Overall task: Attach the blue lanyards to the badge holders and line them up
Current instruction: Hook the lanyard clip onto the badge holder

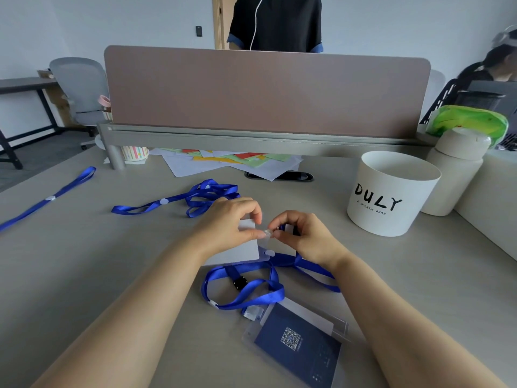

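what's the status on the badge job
Left hand pinches white badge holder, right hand pinches clear clip at its edge. Nearer: second badge holder with attached lanyard. Beyond: loose lanyard; nothing in the way.

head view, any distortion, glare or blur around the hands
Head view: wide-angle distortion bows the pinkish-brown desk divider panel and stretches both forearms; light soft, shadows faint, no harsh glare; where the left hand holds the white badge holder and the right hand pinches the small clear clip, detail is slightly soft.
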Action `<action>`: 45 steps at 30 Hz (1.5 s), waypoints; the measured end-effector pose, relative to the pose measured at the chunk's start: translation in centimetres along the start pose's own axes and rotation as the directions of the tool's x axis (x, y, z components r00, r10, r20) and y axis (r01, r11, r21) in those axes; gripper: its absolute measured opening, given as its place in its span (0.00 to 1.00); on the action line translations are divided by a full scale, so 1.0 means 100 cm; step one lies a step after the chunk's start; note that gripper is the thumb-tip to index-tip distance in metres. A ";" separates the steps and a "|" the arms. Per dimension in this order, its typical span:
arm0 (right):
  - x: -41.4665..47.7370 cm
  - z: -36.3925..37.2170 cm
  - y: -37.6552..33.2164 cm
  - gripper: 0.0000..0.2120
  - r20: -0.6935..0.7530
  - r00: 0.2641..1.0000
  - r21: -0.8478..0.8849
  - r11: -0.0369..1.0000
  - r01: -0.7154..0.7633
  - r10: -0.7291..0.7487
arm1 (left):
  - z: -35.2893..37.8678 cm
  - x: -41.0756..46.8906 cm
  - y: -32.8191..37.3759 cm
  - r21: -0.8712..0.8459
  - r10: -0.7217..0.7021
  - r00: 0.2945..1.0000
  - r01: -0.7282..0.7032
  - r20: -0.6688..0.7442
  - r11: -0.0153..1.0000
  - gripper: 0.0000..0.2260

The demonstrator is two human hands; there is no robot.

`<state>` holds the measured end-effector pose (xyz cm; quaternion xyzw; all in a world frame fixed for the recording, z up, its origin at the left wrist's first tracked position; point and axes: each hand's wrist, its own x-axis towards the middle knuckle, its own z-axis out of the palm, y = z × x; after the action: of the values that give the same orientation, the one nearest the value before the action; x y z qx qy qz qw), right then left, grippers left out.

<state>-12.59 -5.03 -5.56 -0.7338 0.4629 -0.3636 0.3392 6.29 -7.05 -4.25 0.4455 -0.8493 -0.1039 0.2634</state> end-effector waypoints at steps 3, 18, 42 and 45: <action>-0.001 0.000 0.000 0.05 -0.005 1.000 0.021 1.000 0.019 -0.019 | 0.000 0.000 0.001 0.006 -0.038 0.999 0.038 0.016 0.999 0.12; 0.001 0.007 -0.001 0.10 -0.114 0.988 -0.009 0.995 0.104 -0.105 | -0.012 0.001 0.019 0.164 -0.204 0.979 0.197 0.026 0.967 0.07; 0.002 0.010 -0.004 0.05 -0.185 0.975 0.021 0.992 0.127 -0.121 | -0.022 0.003 0.030 0.323 -0.110 0.991 0.078 0.081 0.943 0.07; 0.002 0.011 -0.007 0.06 -0.177 0.975 0.019 0.990 0.139 -0.134 | -0.022 0.002 0.030 0.309 -0.103 0.991 0.073 0.080 0.948 0.05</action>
<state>-11.34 -4.78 -5.50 -0.7236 0.4336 -0.4564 0.2831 5.29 -5.37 -1.12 0.5129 -0.8460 -0.0042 0.1458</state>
